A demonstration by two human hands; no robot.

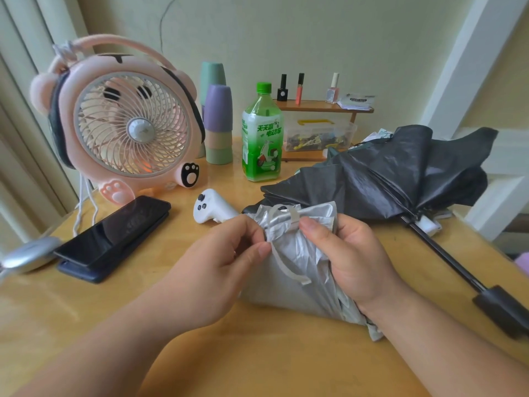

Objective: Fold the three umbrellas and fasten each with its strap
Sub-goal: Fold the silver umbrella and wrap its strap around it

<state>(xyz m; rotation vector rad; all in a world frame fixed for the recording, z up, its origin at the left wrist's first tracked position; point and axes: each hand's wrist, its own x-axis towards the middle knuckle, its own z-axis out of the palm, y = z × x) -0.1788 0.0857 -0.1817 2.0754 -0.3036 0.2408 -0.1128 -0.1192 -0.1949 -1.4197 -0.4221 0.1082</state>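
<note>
A silver umbrella, gathered up, lies on the wooden table between my hands. My left hand pinches its fabric near the white strap. Around the right side of the bundle my right hand curls, the thumb pressing by the strap's loop. A black umbrella lies half collapsed behind, its shaft and black handle reaching to the right edge. I see no third umbrella.
A pink bear-shaped fan stands at the back left, with stacked cups and a green bottle beside it. A white controller, black phone and small shelf with a clear box also crowd the table.
</note>
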